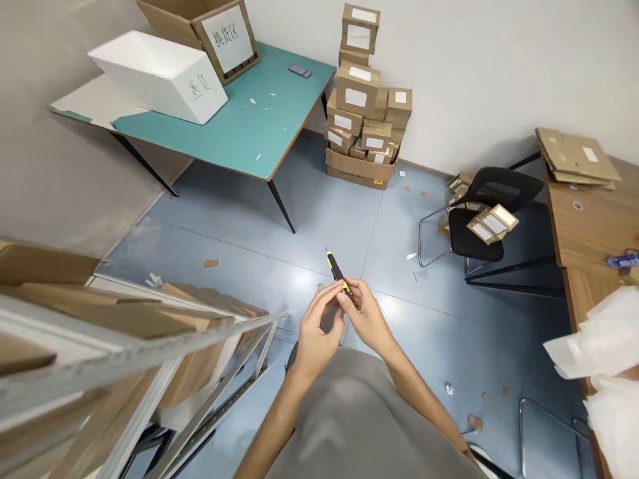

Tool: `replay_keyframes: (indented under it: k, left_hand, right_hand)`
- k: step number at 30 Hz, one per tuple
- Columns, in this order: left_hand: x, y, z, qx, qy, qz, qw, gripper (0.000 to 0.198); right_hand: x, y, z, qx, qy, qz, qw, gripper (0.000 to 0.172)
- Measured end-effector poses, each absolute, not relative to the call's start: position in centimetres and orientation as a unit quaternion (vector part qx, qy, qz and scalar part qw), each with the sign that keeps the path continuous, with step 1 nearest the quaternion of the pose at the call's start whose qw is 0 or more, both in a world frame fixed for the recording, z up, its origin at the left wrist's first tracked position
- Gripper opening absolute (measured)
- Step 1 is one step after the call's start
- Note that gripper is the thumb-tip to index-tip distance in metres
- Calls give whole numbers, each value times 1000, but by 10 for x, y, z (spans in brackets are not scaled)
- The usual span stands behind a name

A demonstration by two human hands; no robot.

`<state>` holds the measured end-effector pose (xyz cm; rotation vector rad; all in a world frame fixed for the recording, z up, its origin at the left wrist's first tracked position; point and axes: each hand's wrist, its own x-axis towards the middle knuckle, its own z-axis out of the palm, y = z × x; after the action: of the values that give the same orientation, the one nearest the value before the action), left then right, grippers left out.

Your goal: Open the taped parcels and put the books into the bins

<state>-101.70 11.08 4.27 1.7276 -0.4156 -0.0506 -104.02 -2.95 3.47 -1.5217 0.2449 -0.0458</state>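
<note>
A black and yellow utility knife points up and away from me, its thin blade showing at the tip. My right hand is closed on the lower end of its handle. The fingertips of my left hand curve in from the other side and also press against the handle near its base. Behind my left fingers a small clear curved edge shows; what it belongs to I cannot make out. Both hands are held in front of my grey shirt, above the blue floor.
On the left stands a metal shelf rack with cardboard boxes. A green table bears a white box and an open carton. Stacked small boxes line the wall. A black chair stands near a wooden desk.
</note>
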Motion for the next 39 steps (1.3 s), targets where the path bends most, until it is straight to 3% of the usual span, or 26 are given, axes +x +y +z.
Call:
replay_keyframes:
  k: [5, 13, 19, 24, 32, 39]
  left_hand:
    - [-872, 74, 48, 668, -90, -101, 732, 35]
    - [-672, 21, 46, 706, -118, -114, 689, 37]
    - [-493, -24, 15, 765, -132, -65, 627, 42]
    - [-352, -53, 27, 784, -42, 3, 620, 41]
    - [-222, -48, 29, 777, 146, 21, 612, 41]
    - [-104, -36, 6, 738, 194, 13, 646, 45]
  right_hand:
    - [-891, -66, 49, -739, 154, -8, 655, 35]
    - [-687, -133, 33, -768, 176, 11, 616, 43]
    - [-489, -171, -15, -707, 155, 43, 689, 38]
    - [-293, -196, -30, -637, 158, 146, 740, 43]
    - [-24, -156, -74, -589, 236, 273, 723, 9]
    - [92, -116, -123, -641, 264, 277, 665, 15]
